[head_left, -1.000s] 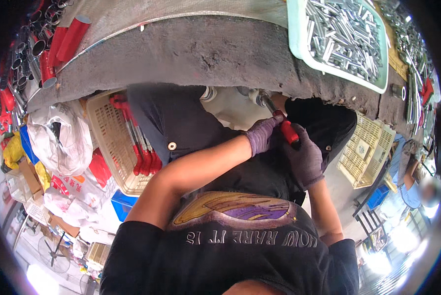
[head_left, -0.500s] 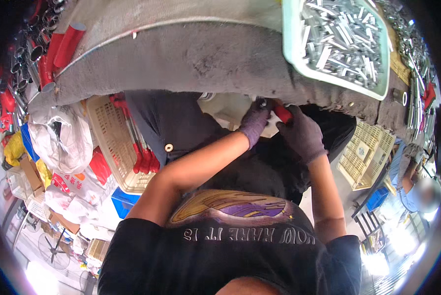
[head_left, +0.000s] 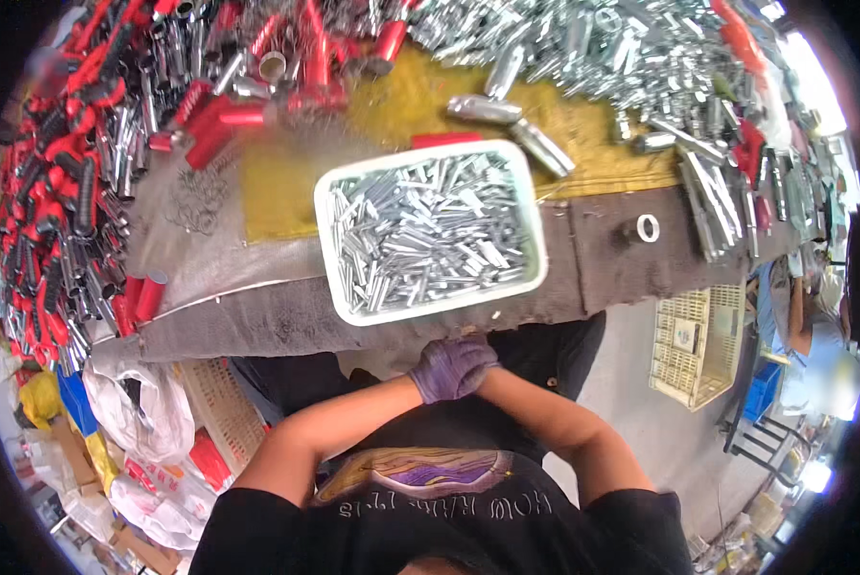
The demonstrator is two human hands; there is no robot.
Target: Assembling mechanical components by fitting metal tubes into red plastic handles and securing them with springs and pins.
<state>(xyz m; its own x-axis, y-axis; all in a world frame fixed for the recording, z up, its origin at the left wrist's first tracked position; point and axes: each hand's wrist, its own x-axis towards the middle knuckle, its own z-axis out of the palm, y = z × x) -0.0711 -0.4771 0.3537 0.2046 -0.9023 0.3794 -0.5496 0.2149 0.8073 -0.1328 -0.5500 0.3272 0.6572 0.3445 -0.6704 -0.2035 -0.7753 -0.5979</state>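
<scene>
Both my hands are in purple-grey gloves, pressed together just below the table's front edge, in front of my shirt. My left hand (head_left: 439, 372) is closed and overlaps the other. My right hand (head_left: 478, 356) sits close against it, curled, its fingers mostly hidden. Whatever lies between the two is covered from view. Just beyond them stands a white plastic tray (head_left: 537, 264) filled with small silvery metal pieces (head_left: 430, 235), close to the cloth-covered front edge of the table (head_left: 257, 321).
Chrome tubes (head_left: 545, 149) lie on a yellow cloth (head_left: 622, 172) behind the tray, before a heap of shiny metal parts (head_left: 583, 48). Red-and-black handles (head_left: 66, 192) pile up at the left. A white ring (head_left: 648, 228) rests at the right. Cream crates (head_left: 694, 345) stand beside me.
My view has risen, showing more of the tabletop. My hands have come together; the red piece seen between them earlier is now hidden.
</scene>
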